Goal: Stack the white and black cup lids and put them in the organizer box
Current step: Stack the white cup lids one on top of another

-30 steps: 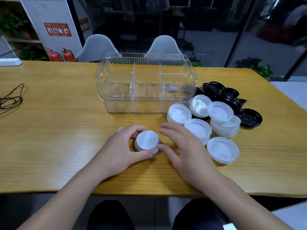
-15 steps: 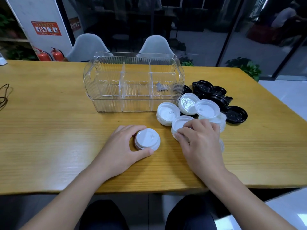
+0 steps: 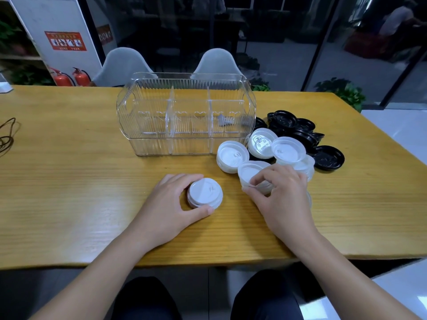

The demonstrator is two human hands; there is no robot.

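— Small stack of white lids (image 3: 205, 193) sitting dome-up on the wooden table (image 3: 69, 181), near edge, just left of centre. Cupped by the left hand (image 3: 169, 210): fingers curled round the far side, thumb pressed against the near rim.

— And over on the right?

— Right hand (image 3: 283, 199) down on another white lid (image 3: 250, 173), rim-up, fingertips and thumb pinching its near edge. Hard to say whether lifted or flat on the table.

— Beyond that?

— More loose white lids (image 3: 233, 155) clustered just behind, rim-up, overlapping one another, one leaning and showing print on its inside. Farther right, a heap of black lids (image 3: 293, 127), with a single black lid (image 3: 329, 157) lying flat at the right end of the pile.

— Box?

— Clear ribbed organizer box (image 3: 186, 114) standing at mid-table, left of the black heap, touching or nearly touching the closest white lids. Two dividers, three compartments; something small and grey in the right one, too blurred to name.

— Surroundings?

— Dark cable (image 3: 8, 137) coiled at the far left edge. Two grey chairs (image 3: 121, 65) behind the table, red fire extinguishers (image 3: 80, 77) beside them.
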